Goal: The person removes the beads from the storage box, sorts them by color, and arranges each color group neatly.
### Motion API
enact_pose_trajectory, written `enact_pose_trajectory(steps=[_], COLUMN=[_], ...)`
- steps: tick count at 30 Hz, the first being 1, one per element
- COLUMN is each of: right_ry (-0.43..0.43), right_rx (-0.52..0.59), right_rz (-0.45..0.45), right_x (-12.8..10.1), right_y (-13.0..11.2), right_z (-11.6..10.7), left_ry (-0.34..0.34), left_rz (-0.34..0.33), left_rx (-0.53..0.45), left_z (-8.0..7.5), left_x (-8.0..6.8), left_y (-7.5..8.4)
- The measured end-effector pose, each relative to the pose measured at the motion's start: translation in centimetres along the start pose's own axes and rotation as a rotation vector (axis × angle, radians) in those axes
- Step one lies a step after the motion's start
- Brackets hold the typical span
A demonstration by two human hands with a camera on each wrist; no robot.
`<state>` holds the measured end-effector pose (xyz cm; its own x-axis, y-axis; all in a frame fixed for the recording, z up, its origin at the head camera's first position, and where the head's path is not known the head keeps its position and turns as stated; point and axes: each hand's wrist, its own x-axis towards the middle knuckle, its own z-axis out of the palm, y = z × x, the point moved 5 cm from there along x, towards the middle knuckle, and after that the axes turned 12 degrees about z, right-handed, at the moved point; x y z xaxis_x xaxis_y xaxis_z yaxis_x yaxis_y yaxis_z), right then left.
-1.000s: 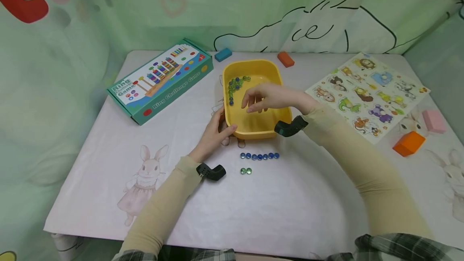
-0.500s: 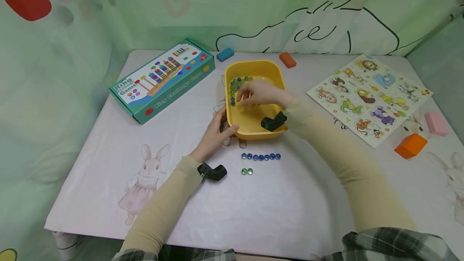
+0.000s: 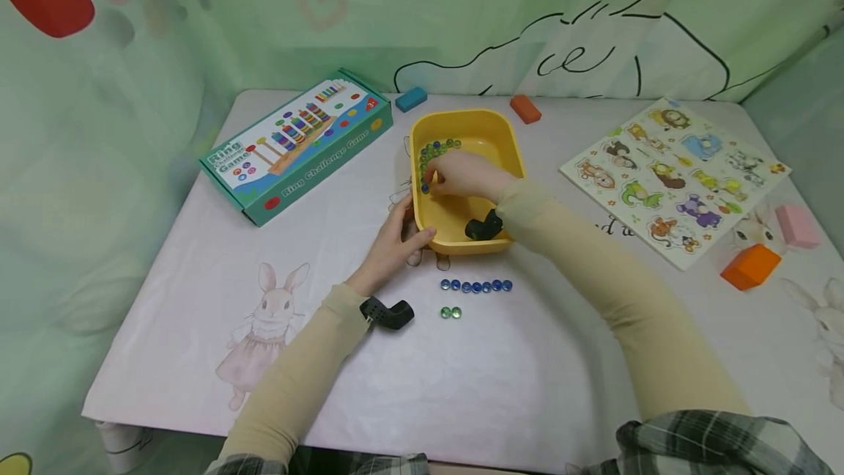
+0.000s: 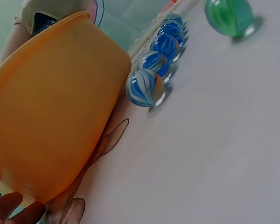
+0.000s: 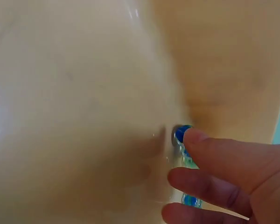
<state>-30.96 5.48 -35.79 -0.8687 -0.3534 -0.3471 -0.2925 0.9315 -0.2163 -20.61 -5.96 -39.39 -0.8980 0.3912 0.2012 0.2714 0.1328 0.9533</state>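
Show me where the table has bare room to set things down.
Free: the wide near stretch of the table below the green marbles, and between the game box and the rabbit print. Crowded: around the yellow tub, both hands, and the right edge by the puzzle board.

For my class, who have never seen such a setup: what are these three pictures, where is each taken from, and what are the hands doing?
A person wears three cameras: one on the head, one on each wrist. The head view looks down on a table. The left hand grips the near corner of a yellow tub. The right hand reaches inside, fingertips touching a blue marble, as the right wrist view shows close up. The left wrist view shows the tub's outside and a row of blue marbles on the table, with two green marbles nearby.
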Motion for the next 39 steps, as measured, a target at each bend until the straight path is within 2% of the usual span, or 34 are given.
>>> enact_pose_trajectory(steps=[3, 5, 10, 18, 29, 37, 39], right_ry=[0.003, 0.005, 0.002, -0.044, -0.033, 0.038, 0.064], right_rx=[-0.017, -0.023, -0.048, -0.040, 0.005, 0.079, 0.119], right_rz=[0.006, 0.004, -0.013, -0.093, -0.143, -0.119, -0.115], right_x=[0.1, 0.2, 0.3, -0.6, -3.9, -7.2, -8.2], right_y=[-0.3, -0.4, -0.6, -0.5, 0.0, 1.3, 1.5], right_z=[0.2, 0.3, 0.6, 0.1, -2.6, -2.4, -2.4], left_ry=[-0.002, -0.001, 0.004, -0.003, 0.007, 0.015, 0.011], left_rz=[0.008, 0.020, 0.045, 0.027, 0.024, 0.018, 0.011], left_rx=[0.033, 0.057, 0.033, 0.019, 0.054, 0.060, 0.042], left_z=[0.0, 0.0, 0.1, 0.2, 0.1, 0.1, 0.1], left_x=[0.2, 0.2, 0.2, 0.2, 0.2, 0.1, 0.1], left_y=[-1.4, -1.6, -1.8, -1.8, -1.7, -1.9, -1.4])
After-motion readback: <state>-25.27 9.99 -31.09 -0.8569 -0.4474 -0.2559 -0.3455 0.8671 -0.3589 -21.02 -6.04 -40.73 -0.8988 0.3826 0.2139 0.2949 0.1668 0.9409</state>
